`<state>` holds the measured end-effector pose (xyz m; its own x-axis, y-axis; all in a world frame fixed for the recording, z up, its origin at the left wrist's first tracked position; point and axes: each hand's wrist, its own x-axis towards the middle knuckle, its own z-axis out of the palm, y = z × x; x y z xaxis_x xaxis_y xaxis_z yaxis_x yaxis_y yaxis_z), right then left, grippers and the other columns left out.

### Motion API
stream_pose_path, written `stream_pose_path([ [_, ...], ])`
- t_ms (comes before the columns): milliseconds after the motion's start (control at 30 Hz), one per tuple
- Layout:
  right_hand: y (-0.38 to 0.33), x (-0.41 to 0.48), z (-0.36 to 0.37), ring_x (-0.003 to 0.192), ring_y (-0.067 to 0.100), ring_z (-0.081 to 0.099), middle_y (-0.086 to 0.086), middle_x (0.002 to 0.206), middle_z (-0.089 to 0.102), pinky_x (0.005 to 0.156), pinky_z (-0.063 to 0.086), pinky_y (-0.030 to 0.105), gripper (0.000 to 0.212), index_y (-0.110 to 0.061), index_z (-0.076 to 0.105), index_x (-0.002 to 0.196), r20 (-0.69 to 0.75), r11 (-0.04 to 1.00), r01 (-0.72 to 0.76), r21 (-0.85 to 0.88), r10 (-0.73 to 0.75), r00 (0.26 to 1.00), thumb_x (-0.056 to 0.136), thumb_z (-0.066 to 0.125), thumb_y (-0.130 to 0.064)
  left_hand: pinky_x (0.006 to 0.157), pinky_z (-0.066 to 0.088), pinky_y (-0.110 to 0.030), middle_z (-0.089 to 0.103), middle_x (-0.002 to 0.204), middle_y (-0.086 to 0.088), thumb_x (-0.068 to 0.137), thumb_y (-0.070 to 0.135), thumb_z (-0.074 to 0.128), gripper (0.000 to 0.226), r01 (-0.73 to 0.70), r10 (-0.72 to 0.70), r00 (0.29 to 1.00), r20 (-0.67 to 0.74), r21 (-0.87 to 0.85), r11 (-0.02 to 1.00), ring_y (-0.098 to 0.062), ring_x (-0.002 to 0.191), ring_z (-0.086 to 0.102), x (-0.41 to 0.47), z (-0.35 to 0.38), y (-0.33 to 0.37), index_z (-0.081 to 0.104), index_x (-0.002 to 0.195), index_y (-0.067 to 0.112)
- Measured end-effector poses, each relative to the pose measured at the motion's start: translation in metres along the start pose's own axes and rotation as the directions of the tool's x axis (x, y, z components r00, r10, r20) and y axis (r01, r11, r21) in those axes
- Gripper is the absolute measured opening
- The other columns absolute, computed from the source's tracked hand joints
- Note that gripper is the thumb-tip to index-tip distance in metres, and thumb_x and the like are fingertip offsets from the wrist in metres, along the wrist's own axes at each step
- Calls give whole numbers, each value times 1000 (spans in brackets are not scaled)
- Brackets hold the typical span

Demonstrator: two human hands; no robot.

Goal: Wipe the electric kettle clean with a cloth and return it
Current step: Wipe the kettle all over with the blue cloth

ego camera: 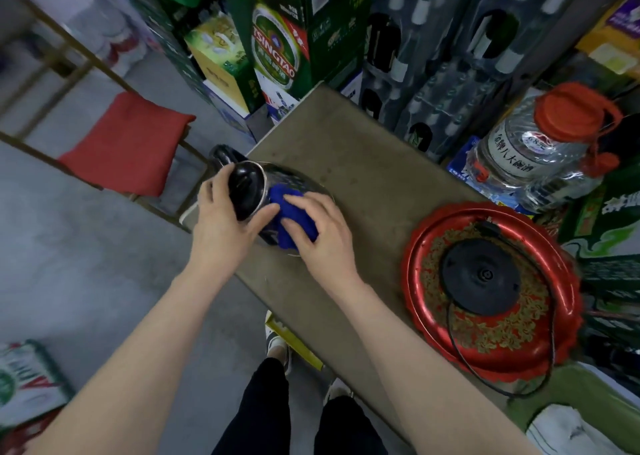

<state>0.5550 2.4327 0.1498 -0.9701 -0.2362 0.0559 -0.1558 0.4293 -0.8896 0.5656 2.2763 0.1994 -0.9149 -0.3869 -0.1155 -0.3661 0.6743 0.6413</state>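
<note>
The steel electric kettle point(294, 179) with a black lid and black handle stands at the left edge of the grey-brown table point(367, 163). My left hand point(225, 222) grips it around the lid end, thumb against the body. My right hand point(322, 233) presses a blue cloth point(287, 208) onto the kettle's near side; the cloth covers part of the steel wall. The kettle's black round base point(481, 276) lies apart on a red patterned tray point(429, 319) to the right, its black cord looping over the tray's near rim.
A large clear jug with a red cap point(540, 149) stands behind the tray. Stacked green beer cartons point(277, 46) and packs of bottles line the far side. A chair with a red cushion point(124, 143) is left of the table. White cloth point(568, 430) lies bottom right.
</note>
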Motion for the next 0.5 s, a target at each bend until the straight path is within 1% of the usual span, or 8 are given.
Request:
stream_pose_path([
  [100,15,18,9,114,26,62,5,124,66,97,48,39,31,-18,68,125,-52,998,-59,-27,58,997,96,63,-27,108,38,-48,40,145,-13,75,41,76,86,36,-36,999,26,25,999,-28,132,41,5,-16,-20,31,144,14],
  [233,22,46,23,127,30,54,2,139,62,104,40,40,35,-26,64,133,-67,945,-309,-104,303,950,103,49,-36,107,41,-46,44,139,-14,69,39,82,92,159,-153,982,114,-51,986,-29,126,47,12,-33,-38,29,141,13],
  [267,12,45,31,130,30,52,0,142,60,105,39,43,37,-29,64,133,-64,950,-288,-122,282,957,102,46,-39,106,42,-46,45,138,-13,65,41,80,94,170,-161,981,111,-75,983,-28,125,48,10,-33,-40,30,140,14],
  [333,-19,36,49,131,29,51,-2,144,59,104,39,47,40,-33,64,133,-30,969,-62,-239,56,998,100,44,-43,105,43,-46,49,134,-11,60,42,75,92,155,-148,987,67,-116,981,-27,123,50,3,-31,-41,33,137,14],
  [400,-36,27,59,133,27,49,-3,145,58,103,39,49,40,-35,60,137,60,932,131,-339,-117,991,101,44,-43,104,44,-44,51,130,-8,60,36,76,86,119,-116,993,24,-142,983,-24,120,51,-3,-27,-40,38,134,14],
  [433,-34,27,59,134,26,49,-4,146,57,104,38,49,41,-36,58,138,83,926,145,-348,-124,989,101,42,-45,104,44,-41,51,129,-6,62,31,78,84,98,-97,995,17,-148,984,-22,120,51,-5,-26,-39,39,134,14],
  [467,-27,30,56,134,26,48,-5,146,57,106,38,49,44,-37,57,139,68,935,95,-340,-76,995,101,38,-47,105,43,-39,50,130,-6,64,26,80,83,78,-76,997,20,-147,986,-20,120,50,-6,-26,-38,39,135,14],
  [500,-18,36,50,135,26,48,-5,146,57,108,38,48,47,-39,57,139,20,951,-18,-309,26,999,101,33,-50,106,41,-35,48,132,-6,66,23,81,83,54,-51,998,28,-135,989,-19,122,49,-7,-25,-37,39,136,14],
])
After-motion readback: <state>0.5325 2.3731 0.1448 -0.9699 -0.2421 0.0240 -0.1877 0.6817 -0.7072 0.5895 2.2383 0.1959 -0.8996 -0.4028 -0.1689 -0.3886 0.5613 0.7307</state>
